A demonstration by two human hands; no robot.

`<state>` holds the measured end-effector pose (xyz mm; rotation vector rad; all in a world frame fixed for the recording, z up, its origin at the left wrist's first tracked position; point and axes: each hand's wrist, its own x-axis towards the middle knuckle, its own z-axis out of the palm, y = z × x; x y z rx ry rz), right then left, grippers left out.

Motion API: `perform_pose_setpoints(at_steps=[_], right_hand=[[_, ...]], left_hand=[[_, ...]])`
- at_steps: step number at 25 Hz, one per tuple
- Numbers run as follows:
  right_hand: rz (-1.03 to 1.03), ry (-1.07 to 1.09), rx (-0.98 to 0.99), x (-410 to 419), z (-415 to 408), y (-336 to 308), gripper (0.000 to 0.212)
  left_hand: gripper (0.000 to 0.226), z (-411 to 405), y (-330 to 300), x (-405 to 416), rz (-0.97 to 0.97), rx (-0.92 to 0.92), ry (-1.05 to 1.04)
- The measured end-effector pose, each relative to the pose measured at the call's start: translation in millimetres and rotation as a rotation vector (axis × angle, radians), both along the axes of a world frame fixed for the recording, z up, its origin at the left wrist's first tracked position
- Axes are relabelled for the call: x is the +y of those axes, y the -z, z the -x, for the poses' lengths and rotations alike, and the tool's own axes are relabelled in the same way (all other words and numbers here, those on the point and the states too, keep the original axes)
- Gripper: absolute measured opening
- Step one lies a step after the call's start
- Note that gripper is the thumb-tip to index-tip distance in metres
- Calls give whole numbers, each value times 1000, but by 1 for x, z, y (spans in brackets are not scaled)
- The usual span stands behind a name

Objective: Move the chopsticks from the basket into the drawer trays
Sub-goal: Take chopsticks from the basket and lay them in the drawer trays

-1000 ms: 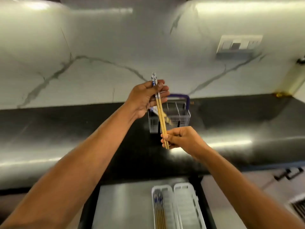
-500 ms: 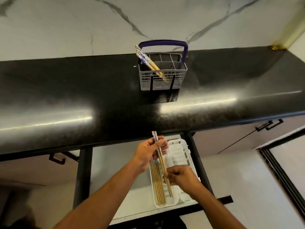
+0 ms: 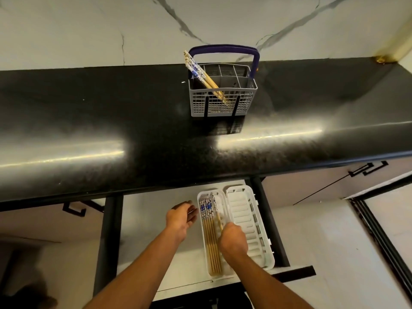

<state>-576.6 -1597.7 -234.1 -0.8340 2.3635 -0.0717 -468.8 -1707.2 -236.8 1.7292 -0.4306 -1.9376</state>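
Fingers around chopsticks (right hand)

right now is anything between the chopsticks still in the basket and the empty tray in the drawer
Nothing visible blocks that route. The blue-patterned wooden chopsticks lean out of the open top of the grey plastic basket, the black countertop in front is bare, and the white ribbed right-hand tray lies uncovered in the open drawer.

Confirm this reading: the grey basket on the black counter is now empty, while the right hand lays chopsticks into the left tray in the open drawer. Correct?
Not quite. The head view shows the basket is not empty: several chopsticks lean in its left compartment. The rest holds: the right hand is lowering chopsticks into the left tray of the open drawer.
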Motion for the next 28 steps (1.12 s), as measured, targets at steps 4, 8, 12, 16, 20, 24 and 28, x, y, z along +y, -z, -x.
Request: perform_pose_setpoints(at_steps=[4,8,12,16,20,24,28], right_hand=[[-35,-97,37,-15,-7,13,22],[-83,-35,-1,-10,-10,26,20],[-76,-6,-23,-6,-14,29,18],[-72,-14,-25,-8,-16,27,18],[-55,-28,2,-7,-15,24,18],[-58,-51,2,-6,-14,23,20],[-64,-69,-3,-13,-11,22,21]], left_hand=[[12,-7,5,0,-34,-28,-17],[13,-13,11,1,-52,-9,-10],[13,-19,15,1,-75,-7,-18],[13,-24,19,-3,-78,-23,-24],[17,-29,25,-5,-83,-25,-27],[17,-26,27,-4,-83,-21,-32],[16,-22,25,-1,-77,-11,-29]])
